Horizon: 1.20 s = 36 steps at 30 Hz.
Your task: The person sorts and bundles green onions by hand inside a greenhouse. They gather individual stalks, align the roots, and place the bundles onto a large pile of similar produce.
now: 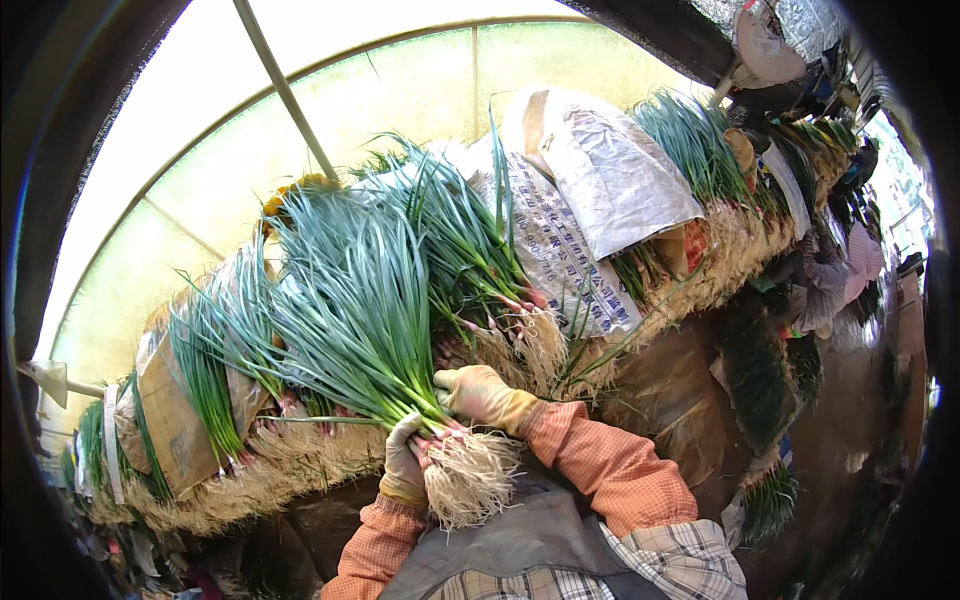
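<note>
My left hand (405, 459), in a soiled work glove, grips a large bunch of green onions (367, 307) low on its stems, just above the pale, stringy roots. The bunch leans up and to the left, its long blue-green leaves fanned out. My right hand (481, 397), gloved too, lies against the right side of the same stems; its fingertips are partly hidden, so its hold is unclear. The roots (472, 476) hang over my dark apron. Behind my right hand lies another bunch of green onions (480, 247) with reddish bulbs.
A long raised heap of rooted green onions (322, 450) runs across the view. Printed woven sacks (555, 240) and a silvery sheet (615, 180) cover parts of it. A brown sack (176, 412) lies at the left. More bunches (686, 146) stand at the upper right.
</note>
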Motion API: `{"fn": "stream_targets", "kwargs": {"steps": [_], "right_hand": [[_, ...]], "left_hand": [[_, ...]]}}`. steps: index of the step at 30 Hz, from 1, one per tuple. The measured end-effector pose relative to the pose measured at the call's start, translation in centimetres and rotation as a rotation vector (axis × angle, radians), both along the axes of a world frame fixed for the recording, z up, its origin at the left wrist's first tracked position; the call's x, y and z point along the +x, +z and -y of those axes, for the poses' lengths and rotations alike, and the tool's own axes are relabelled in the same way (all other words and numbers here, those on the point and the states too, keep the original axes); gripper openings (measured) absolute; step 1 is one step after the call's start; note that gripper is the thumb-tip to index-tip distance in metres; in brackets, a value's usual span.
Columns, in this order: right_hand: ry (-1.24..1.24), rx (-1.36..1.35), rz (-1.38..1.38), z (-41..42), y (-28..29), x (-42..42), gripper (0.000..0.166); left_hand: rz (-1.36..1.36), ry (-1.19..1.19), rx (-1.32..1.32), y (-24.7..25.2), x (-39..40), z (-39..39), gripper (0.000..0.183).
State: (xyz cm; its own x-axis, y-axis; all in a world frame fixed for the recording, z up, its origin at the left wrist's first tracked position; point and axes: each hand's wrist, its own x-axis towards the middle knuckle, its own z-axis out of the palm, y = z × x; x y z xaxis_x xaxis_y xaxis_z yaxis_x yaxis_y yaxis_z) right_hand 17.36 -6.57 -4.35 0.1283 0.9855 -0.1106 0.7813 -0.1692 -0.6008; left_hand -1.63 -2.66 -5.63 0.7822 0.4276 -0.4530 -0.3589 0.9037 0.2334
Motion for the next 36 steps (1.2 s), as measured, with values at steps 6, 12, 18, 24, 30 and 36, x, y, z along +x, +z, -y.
{"fn": "stream_targets", "kwargs": {"steps": [6, 12, 18, 24, 30, 36], "right_hand": [[-0.792, 0.282, -1.502, 2.9, 1.6, 3.7, 0.023], [0.155, -0.827, -0.106, 5.9, 5.3, 7.8, 0.049], [-0.429, -0.482, 0.211, 1.0, 6.0, 12.9, 0.056], [-0.44, -0.32, -0.233, 1.4, 5.4, 13.9, 0.031], [-0.366, 0.351, 0.023, 6.0, 3.9, 10.7, 0.029], [-0.294, -0.126, 0.228, 5.0, -1.4, 9.4, 0.037]], "left_hand": [[-0.021, 0.016, -0.008, 0.4, 1.3, 1.0, 0.051], [0.059, -0.009, 0.08, 2.9, 1.7, 0.9, 0.065], [0.087, 0.015, 0.184, 6.5, 1.5, 0.0, 0.065], [0.212, 0.025, 0.174, 8.4, 1.6, -1.1, 0.08], [0.11, -0.015, 0.085, 5.5, 3.0, -0.1, 0.073], [0.124, 0.006, 0.034, 4.6, 3.8, 0.1, 0.07]]}}
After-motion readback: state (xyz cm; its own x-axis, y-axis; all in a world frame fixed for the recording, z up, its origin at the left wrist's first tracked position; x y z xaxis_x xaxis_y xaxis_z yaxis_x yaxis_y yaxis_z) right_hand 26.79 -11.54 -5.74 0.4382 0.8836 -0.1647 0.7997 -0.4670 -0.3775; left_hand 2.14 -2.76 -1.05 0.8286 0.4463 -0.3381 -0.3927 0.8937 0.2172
